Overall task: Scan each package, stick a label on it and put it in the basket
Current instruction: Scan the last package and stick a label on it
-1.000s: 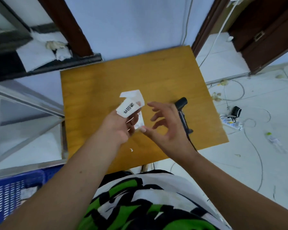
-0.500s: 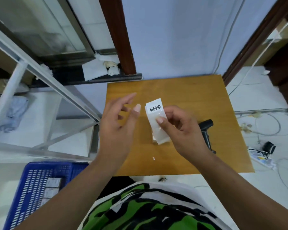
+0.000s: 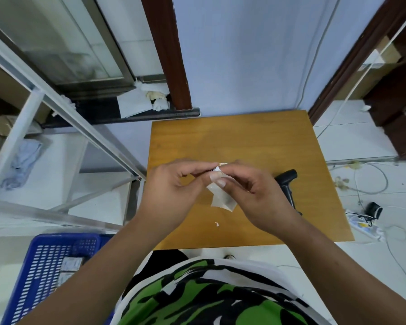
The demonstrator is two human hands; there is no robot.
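The table (image 3: 244, 137) has a smooth wood-grain top with a soft sheen, and the scanner (image 3: 287, 181) lying on it looks like matt black plastic. The label (image 3: 222, 197) pinched between the left hand (image 3: 171, 186) and right hand (image 3: 253, 191) is thin paper, its pale backing slightly translucent and smooth. The basket (image 3: 49, 259) is blue perforated plastic, the rack (image 3: 63, 106) beside the table is bare brushed metal, and the shirt (image 3: 209, 294) is printed cloth.
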